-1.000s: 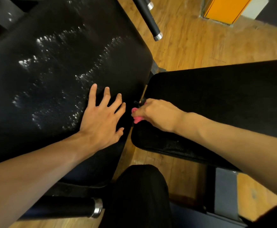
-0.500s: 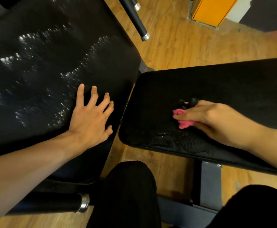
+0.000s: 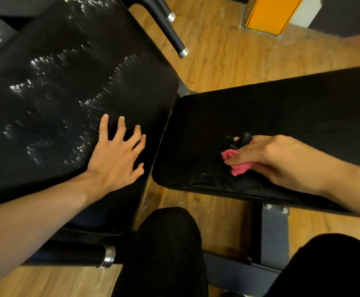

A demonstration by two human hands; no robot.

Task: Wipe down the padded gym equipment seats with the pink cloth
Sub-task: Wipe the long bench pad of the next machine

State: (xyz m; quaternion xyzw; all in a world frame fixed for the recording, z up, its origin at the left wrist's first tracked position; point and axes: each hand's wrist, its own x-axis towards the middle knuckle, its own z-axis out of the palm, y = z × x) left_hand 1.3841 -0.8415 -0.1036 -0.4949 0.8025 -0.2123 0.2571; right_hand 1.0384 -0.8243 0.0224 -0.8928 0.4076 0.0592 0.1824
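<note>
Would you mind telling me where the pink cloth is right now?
The pink cloth is bunched under the right hand, on the right-hand black pad near its front edge.

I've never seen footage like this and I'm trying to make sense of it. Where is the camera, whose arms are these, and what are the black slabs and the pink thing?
The camera sits on a person's head, looking down at their own arms. The black slabs are padded gym seats. The left hand rests flat, fingers spread, on the left pad, which shows shiny wet-looking streaks. The right hand presses a bunched pink cloth onto the right pad. Below are the wooden floor and the person's dark-clothed knees.
</note>
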